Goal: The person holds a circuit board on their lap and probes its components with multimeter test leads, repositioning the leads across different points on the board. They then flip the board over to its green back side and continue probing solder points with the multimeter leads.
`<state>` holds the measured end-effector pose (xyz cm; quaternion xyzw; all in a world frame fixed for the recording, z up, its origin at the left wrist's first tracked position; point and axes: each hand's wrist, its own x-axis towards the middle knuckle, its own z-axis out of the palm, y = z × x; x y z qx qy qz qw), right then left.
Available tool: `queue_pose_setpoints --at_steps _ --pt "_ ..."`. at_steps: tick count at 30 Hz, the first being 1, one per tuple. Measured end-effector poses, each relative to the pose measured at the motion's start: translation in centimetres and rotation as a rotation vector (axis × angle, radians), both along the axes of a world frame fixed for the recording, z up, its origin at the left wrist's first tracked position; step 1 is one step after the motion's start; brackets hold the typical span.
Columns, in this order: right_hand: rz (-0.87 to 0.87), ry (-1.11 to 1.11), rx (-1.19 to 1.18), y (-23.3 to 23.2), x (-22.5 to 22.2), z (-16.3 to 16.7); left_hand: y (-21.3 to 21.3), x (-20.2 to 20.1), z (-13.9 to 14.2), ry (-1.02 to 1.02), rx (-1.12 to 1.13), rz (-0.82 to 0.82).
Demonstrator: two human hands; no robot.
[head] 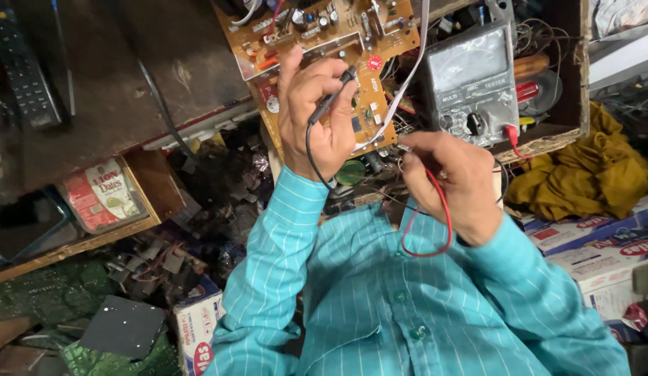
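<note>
My left hand [311, 115] is raised over a brown circuit board [317, 31] and pinches a black test probe [331, 103]. The probe's tip points at the board, and its black lead hangs down past my wrist. My right hand [453, 184] is closed on a red lead [442, 216], which loops below the hand. The probe end of this lead is hidden inside my fingers. Just beyond my right hand stands a grey analogue multimeter [470, 76], with a red plug in its lower right corner. Both sleeves are turquoise with thin stripes.
A dark wooden benchtop [129, 83] carries a black remote control [21, 69] at the left. A red-and-white box [101, 195] sits on a shelf below. Green circuit boards [45, 292] and scrap parts lie underneath, a yellow cloth [581, 174] and cardboard boxes [602, 251] at the right.
</note>
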<state>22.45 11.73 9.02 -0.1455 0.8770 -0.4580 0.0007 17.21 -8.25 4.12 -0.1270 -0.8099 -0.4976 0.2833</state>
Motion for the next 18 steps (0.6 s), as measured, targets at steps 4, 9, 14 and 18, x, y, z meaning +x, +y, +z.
queue_pose_setpoints --at_steps 4,9,14,18 --pt "0.110 -0.089 0.261 -0.7 -0.3 3.0 -1.0 0.1 -0.8 -0.004 -0.002 -0.012" --pt "0.248 -0.305 0.659 -2.4 -1.6 2.9 -1.2 1.0 -1.6 0.031 0.014 -0.042" --pt "0.267 -0.276 0.699 -3.8 -2.2 1.3 -1.6 2.0 -2.3 0.041 -0.001 -0.050" --pt "0.265 -0.243 0.685 -4.2 -2.5 0.5 -1.4 2.6 -2.5 0.032 0.010 -0.051"
